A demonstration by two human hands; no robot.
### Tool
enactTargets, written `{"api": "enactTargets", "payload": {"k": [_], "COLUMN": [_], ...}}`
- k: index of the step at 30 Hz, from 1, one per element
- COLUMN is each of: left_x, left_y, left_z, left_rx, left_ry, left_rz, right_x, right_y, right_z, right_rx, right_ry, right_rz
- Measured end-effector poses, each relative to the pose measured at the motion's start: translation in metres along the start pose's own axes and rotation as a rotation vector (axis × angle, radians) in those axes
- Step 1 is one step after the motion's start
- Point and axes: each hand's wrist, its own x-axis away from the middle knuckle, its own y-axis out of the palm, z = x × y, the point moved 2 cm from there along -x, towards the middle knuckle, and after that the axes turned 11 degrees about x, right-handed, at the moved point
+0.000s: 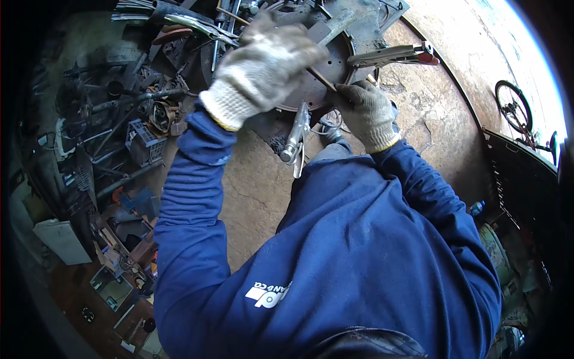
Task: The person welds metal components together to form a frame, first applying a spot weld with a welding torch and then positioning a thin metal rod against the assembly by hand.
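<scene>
Rod (321, 79) over round plate (336, 64): I judge step = positioning, R hand (366, 110) fingers pinching it, L hand (263, 70) grip blurred, can't tell; next prob. needs steady aim.

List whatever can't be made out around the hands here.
All in the head view:
Left hand: fingers blurred.
Rod: one stretch hidden behind the left hand.
Round plate: partly covered by the left hand.
Right hand: fingertips mostly hidden by the hand itself.

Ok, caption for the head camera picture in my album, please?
Pale-gloved right hand grips a thin brown rod at a round, dark metal plate; pale-gloved left hand blurred close by.
</scene>
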Motion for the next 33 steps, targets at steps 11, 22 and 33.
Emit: {"api": "enactTargets", "payload": {"k": [11,22,33], "left_x": [0.010,0.011,0.027], "left_y": [-0.039,0.010,0.010], "left_z": [-0.008,0.017,0.017], "left_rx": [-0.105,-0.186,0.003], "left_ry": [-0.080,-0.032,-0.162], "left_rz": [0.198,0.247,0.519], "right_x": [0.000,-0.001,-0.001], "right_y": [0.002,0.002,0.004], "right_z": [0.004,0.003,0.006], "right_rx": [0.002,-0.006,0.005], "right_ry": [0.030,-0.001,-0.007], "right_rz": [-0.034,0.009,-0.007]}}
